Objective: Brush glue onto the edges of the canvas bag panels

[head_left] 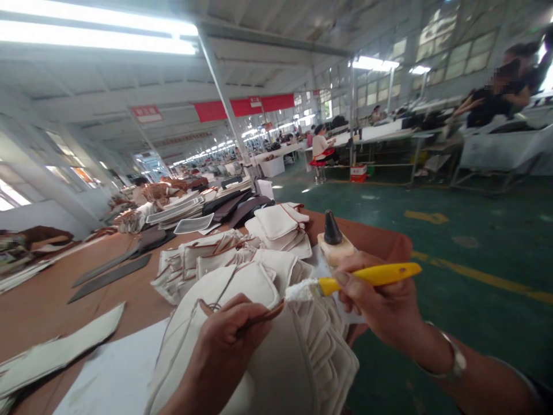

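My right hand (378, 302) is closed around a brush with a yellow handle (380, 275). White paste coats the brush's bristles (301, 290), whose tip meets the end of a thin brown strip (273, 314). That strip, leather by its look, is pinched between the thumb and fingers of my left hand (235, 340). Beneath both hands lies a stack of cream fabric pieces (276, 357) with stitched edges, fanned out on the right. Just beyond my right hand stands a pale, squarish container with a black cone-shaped top (332, 230).
A brown-covered table (142, 288) carries piles of cream pieces (276, 227), dark flat strips (110, 276) and a white sheet (116, 369). Its right edge drops to a green floor (466, 248). Several people work farther off, one seated on a red stool (318, 164).
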The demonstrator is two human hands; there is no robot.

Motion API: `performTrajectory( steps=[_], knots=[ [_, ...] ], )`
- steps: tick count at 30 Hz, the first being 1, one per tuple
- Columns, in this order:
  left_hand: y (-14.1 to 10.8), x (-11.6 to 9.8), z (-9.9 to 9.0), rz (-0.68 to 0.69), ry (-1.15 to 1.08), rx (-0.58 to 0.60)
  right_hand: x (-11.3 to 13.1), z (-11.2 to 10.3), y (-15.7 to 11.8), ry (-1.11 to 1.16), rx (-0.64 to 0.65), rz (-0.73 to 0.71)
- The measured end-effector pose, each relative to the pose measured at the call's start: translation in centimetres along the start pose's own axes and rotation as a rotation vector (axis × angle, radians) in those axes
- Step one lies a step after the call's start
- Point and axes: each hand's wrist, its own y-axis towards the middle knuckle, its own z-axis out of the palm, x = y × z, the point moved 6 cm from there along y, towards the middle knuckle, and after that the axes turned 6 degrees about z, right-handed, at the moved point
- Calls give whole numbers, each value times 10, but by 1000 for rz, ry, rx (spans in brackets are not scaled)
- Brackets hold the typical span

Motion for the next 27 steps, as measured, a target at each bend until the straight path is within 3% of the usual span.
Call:
performTrajectory(
  steps=[3, 7, 11, 13, 17, 21, 25, 27],
  knots=[
    [-4, -2, 0, 29, 3, -35, 6, -3, -3, -28, -39, -38],
    [-9, -6, 6, 101, 26, -42, 22, 0, -9, -186, 69, -180],
    [-18, -24, 6, 339, 203, -135, 27, -15, -1, -223, -80, -170],
    [-24, -34, 6, 457, 345, -200, 27, -19, 4, -146, -97, -128],
    [-36, -43, 11, 605, 553, -237, 27, -6, 11, 15, 102, -9],
    [-47, -42, 15, 724, 610, -184, 38, 1, 18, -46, 308, 53],
    [-52, -42, 16, 768, 621, -151, 54, -6, 23, -96, 259, -13],
    [-50, -45, 15, 773, 617, -143, 54, -1, 22, -89, 317, -15]
  ],
)
